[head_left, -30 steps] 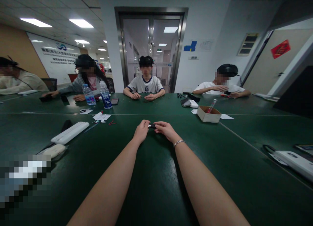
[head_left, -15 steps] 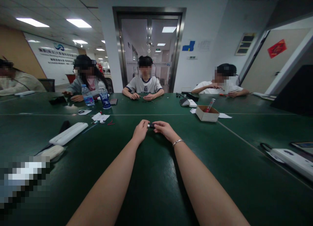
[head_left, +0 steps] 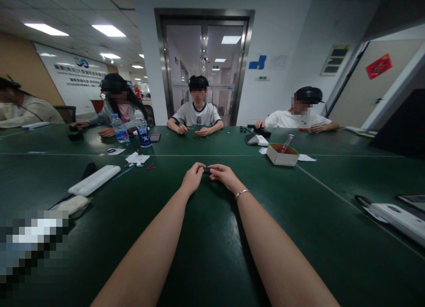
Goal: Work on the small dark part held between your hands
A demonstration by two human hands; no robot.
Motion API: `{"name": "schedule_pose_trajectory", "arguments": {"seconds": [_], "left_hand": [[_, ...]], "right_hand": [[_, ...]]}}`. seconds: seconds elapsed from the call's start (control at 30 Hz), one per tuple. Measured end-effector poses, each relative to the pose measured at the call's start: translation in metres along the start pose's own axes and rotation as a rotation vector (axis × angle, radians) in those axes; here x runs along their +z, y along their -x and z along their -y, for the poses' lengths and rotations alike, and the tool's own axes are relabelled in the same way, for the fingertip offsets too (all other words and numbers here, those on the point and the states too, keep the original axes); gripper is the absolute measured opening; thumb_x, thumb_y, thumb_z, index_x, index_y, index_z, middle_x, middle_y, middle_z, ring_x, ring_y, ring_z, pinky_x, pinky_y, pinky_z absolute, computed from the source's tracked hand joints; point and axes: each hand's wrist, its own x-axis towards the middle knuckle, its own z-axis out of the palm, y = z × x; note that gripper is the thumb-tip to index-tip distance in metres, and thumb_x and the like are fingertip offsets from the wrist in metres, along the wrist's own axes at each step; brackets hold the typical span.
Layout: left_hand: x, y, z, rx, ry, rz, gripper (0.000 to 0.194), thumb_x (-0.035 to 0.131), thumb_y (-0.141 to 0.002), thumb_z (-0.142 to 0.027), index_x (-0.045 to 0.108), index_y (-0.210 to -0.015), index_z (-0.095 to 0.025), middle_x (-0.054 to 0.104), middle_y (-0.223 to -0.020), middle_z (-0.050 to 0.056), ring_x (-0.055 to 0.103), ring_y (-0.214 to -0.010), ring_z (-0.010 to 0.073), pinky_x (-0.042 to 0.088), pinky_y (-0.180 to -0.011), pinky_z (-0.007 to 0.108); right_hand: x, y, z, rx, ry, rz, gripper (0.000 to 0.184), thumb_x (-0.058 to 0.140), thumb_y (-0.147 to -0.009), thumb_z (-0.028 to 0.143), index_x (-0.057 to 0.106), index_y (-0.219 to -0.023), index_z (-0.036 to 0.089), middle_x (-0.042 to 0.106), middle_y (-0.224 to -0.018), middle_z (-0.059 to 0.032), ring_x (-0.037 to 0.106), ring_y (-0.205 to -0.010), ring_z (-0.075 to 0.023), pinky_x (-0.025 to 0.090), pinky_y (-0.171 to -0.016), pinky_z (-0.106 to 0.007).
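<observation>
Both my arms reach out over a dark green table. My left hand and my right hand meet fingertip to fingertip, pinched on a small dark object held just above the tabletop. What the object is cannot be made out; most of it is hidden by my fingers. A thin bracelet sits on my right wrist.
A cardboard box with a red-capped tube stands at the right. A white power strip lies left, another white device far right. Two water bottles, paper scraps and phones lie farther back. Several other people sit around the table.
My hands stay pinched together on the small object and have barely shifted. The person at the back right has stretched an arm out onto the table.
</observation>
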Motion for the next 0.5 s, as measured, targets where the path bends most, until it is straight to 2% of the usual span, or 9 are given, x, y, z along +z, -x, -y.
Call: {"name": "schedule_pose_trajectory", "arguments": {"seconds": [0.13,0.23,0.3,0.4,0.5], "left_hand": [[0.0015,0.0000,-0.0010,0.050,-0.007,0.016,0.026,0.043,-0.083,-0.026,0.059,-0.102,-0.024,0.060,-0.079,0.000,0.054,-0.073,0.0147,0.042,-0.070,0.027],[0.0034,-0.0005,-0.0011,0.112,0.040,0.014,0.025,0.044,-0.082,-0.024,0.059,-0.101,-0.022,0.060,-0.080,0.000,0.055,-0.077,0.0147,0.042,-0.077,0.027],[0.0044,-0.0011,-0.0001,0.123,0.067,0.014,0.024,0.043,-0.082,-0.024,0.059,-0.101,-0.021,0.059,-0.080,0.000,0.055,-0.077,0.0145,0.042,-0.077,0.027],[0.0048,-0.0018,0.0018,0.133,0.069,0.010,0.025,0.043,-0.084,-0.026,0.059,-0.102,-0.021,0.058,-0.078,0.000,0.054,-0.077,0.0142,0.042,-0.076,0.027],[0.0044,-0.0014,0.0022,0.141,0.045,0.001,0.027,0.040,-0.086,-0.027,0.059,-0.105,-0.022,0.057,-0.075,-0.001,0.053,-0.073,0.0137,0.041,-0.071,0.026]], "right_hand": [[0.0011,-0.0021,-0.0004,0.016,0.012,-0.041,0.010,0.066,-0.078,0.014,0.064,-0.086,0.011,0.064,-0.062,-0.0012,0.058,-0.048,-0.0058,0.049,-0.046,-0.014],[0.0030,-0.0039,-0.0005,0.001,0.068,-0.056,0.016,0.063,-0.082,0.027,0.060,-0.080,0.011,0.057,-0.049,0.0014,0.048,-0.037,-0.0053,0.039,-0.034,-0.014],[0.0039,-0.0035,0.0005,0.003,0.113,-0.059,0.020,0.059,-0.085,0.030,0.058,-0.078,0.012,0.055,-0.046,0.0018,0.045,-0.034,-0.0052,0.036,-0.030,-0.014],[0.0027,0.0001,0.0039,0.025,0.075,-0.039,0.011,0.061,-0.081,0.021,0.058,-0.087,0.013,0.056,-0.055,0.0023,0.051,-0.040,-0.0055,0.044,-0.038,-0.015],[-0.0006,0.0041,0.0071,0.010,-0.061,0.000,0.043,0.069,-0.069,0.007,0.053,-0.107,0.020,0.060,-0.076,0.0028,0.062,-0.059,-0.0066,0.055,-0.059,-0.018]]}}
